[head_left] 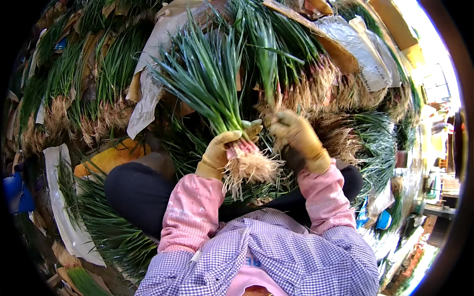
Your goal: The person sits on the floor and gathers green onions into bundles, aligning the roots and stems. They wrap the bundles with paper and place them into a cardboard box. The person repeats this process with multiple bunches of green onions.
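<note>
My left hand (pixel 222 148), in a yellow glove, is wrapped round a bunch of green garlic (pixel 212 89). The long leaves fan up and away from me; pinkish-white stem ends and a tuft of pale roots (pixel 251 167) hang below the fingers. To its right, my right hand (pixel 296 135), also gloved, is closed and smeared by motion. A green garlic stalk (pixel 269 89), blurred too, runs up from its fingertips. Just beyond this hand lie more bundles of green garlic (pixel 296 86), roots toward me.
Rows of green garlic (pixel 111 74) lie at the far left, with more piles at the left (pixel 108 217) and right (pixel 370 148). Whitish sheets (pixel 153 74) and a cardboard strip (pixel 321 39) lie among them. An orange-yellow thing (pixel 111 155) is beside my left knee (pixel 131 192).
</note>
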`<action>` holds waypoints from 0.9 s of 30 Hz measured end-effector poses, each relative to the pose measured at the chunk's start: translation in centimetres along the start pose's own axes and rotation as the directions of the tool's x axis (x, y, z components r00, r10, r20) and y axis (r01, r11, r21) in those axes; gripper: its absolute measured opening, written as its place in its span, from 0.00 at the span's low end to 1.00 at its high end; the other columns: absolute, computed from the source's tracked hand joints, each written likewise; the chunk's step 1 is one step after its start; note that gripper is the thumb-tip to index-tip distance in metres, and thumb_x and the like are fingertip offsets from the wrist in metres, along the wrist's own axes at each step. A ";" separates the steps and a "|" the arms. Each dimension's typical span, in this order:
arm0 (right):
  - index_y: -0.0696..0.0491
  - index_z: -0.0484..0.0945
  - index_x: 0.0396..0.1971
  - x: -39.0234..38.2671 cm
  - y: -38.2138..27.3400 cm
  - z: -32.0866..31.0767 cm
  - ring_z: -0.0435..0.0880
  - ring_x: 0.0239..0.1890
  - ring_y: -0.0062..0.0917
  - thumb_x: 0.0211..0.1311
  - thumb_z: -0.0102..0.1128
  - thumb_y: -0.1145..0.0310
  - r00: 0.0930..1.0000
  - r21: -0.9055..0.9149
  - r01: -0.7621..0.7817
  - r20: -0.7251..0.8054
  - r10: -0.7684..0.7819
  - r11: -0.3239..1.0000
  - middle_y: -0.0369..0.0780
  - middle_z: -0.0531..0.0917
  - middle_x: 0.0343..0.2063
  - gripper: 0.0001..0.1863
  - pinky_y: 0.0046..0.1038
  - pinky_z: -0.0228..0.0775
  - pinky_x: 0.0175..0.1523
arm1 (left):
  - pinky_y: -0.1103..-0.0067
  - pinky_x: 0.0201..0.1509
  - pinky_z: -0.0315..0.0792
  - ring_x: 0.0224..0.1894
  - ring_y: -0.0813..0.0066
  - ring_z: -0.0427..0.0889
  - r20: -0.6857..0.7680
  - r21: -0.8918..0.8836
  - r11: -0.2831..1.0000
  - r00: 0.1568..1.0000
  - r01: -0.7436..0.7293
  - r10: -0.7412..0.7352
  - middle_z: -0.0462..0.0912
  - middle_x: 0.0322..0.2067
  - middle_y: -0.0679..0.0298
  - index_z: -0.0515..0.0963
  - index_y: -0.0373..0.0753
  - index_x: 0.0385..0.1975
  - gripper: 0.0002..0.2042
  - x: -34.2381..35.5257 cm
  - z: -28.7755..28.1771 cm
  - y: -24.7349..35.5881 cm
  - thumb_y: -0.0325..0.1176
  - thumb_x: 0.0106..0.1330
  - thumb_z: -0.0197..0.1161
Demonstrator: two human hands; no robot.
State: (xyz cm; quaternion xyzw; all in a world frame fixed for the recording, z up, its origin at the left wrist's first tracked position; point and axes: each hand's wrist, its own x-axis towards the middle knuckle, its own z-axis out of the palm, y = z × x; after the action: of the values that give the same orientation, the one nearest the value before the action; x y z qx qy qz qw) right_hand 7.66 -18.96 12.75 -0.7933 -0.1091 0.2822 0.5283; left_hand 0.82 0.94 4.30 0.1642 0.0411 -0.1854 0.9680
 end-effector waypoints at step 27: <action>0.54 0.71 0.31 5.6 3.8 7.9 0.70 0.14 0.15 0.63 0.50 0.64 0.966 0.825 -0.248 0.247 0.070 0.508 0.35 0.76 0.19 0.09 0.14 0.64 0.19 | 0.59 0.58 0.64 0.46 0.60 0.75 0.141 -0.292 0.955 0.985 -0.055 0.099 0.73 0.42 0.58 0.71 0.37 0.40 0.14 -2.4 -0.1 -2.4 0.32 0.54 0.56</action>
State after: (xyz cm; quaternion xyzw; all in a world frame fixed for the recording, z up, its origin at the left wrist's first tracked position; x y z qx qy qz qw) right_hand 7.33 -11.81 5.20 -0.4121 0.0680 0.4178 0.8069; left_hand -2.28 -0.36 3.81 0.0085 -0.0138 -0.1516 0.9883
